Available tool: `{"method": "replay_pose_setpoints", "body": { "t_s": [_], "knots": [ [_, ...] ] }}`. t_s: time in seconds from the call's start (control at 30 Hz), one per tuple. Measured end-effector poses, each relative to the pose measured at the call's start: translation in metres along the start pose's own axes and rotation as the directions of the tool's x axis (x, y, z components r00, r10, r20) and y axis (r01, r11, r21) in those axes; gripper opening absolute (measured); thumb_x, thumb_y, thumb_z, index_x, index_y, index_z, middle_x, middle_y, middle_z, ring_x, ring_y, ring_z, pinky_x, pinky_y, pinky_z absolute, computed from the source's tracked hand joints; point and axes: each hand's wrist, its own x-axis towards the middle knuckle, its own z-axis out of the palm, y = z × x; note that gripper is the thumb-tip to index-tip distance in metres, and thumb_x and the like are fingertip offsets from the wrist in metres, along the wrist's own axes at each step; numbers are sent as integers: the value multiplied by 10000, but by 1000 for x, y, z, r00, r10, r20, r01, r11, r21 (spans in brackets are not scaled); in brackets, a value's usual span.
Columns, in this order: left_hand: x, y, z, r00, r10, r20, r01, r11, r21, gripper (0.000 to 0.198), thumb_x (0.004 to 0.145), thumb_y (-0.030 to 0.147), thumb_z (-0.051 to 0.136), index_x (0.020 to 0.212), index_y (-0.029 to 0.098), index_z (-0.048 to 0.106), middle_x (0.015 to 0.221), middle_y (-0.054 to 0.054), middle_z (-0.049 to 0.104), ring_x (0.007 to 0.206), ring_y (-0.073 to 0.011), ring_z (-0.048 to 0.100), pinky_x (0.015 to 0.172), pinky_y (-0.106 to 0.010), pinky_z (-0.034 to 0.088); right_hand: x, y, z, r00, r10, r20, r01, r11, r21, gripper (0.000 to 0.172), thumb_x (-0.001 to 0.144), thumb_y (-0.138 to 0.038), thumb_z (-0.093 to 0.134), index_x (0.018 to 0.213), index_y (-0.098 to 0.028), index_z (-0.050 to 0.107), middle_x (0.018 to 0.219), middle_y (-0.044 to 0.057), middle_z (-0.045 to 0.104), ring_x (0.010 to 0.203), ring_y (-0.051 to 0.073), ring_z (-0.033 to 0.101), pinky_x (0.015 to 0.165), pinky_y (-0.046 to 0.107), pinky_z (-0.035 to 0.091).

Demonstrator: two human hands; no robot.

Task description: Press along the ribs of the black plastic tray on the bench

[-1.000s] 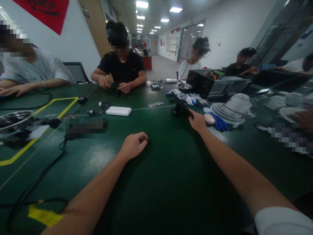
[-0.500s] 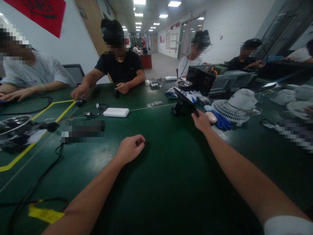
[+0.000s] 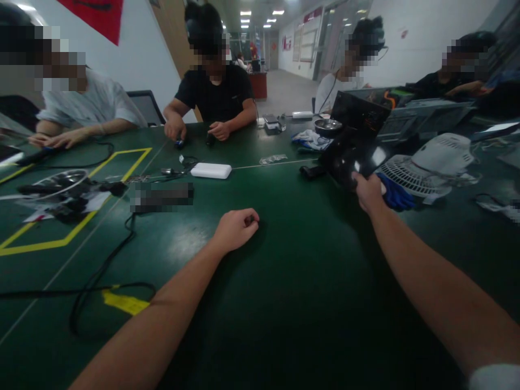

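Note:
My right hand [image 3: 369,194] grips the near edge of a flat, glossy black panel [image 3: 345,162], which looks tilted and reflects the lights. A black block-like piece [image 3: 312,171] shows at the panel's left side; whether the two are joined I cannot tell. My left hand [image 3: 236,230] rests on the green table [image 3: 284,281] with its fingers curled. Something small and dark shows between those fingers, too small to name. Just beyond my right hand lie blue gloves [image 3: 396,194] and a white fan grille [image 3: 410,174].
A white power bank-like box [image 3: 211,170] lies ahead of my left hand. Black cables [image 3: 101,265] run along the left, near a metal bowl [image 3: 60,181] with dark parts. An open computer case [image 3: 422,122] stands at the back right. Co-workers sit across the table.
The black panel has turned in my right hand, so its shiny face now shows more. My left hand stays curled on the table. The whole view has shifted.

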Motion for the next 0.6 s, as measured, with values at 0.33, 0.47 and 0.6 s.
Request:
{"method": "replay_pose_setpoints", "body": {
  "t_s": [0.33, 0.47, 0.6],
  "knots": [
    [0, -2, 3, 1000, 13, -11, -13, 1000, -5, 179, 851, 278, 557, 922, 227, 714, 709, 11, 656, 646, -154, 580, 628, -301, 358, -3, -18, -1, 964, 262, -50, -242, 938, 247, 61, 880, -201, 589, 829, -194, 557, 662, -15, 660, 511, 115, 634, 432, 201, 499],
    [0, -2, 3, 1000, 2, -9, -2, 1000, 3, 177, 852, 277, 558, 920, 230, 714, 707, 9, 653, 641, -156, 579, 622, -304, 353, -5, -12, 1, 983, 142, -114, -135, 988, 68, 96, 876, -295, 592, 891, -200, 580, 795, 17, 696, 719, 182, 701, 608, 320, 582],
    [0, -1, 3, 1000, 7, -10, -7, 1000, 2, 170, 852, 284, 570, 923, 232, 715, 707, 7, 649, 640, -159, 578, 624, -308, 357, -13, -10, 5, 962, -254, -103, 197, 903, -382, 215, 863, -367, 585, 968, -187, 637, 999, 112, 727, 1032, 284, 672, 899, 458, 533]
  ]
}}
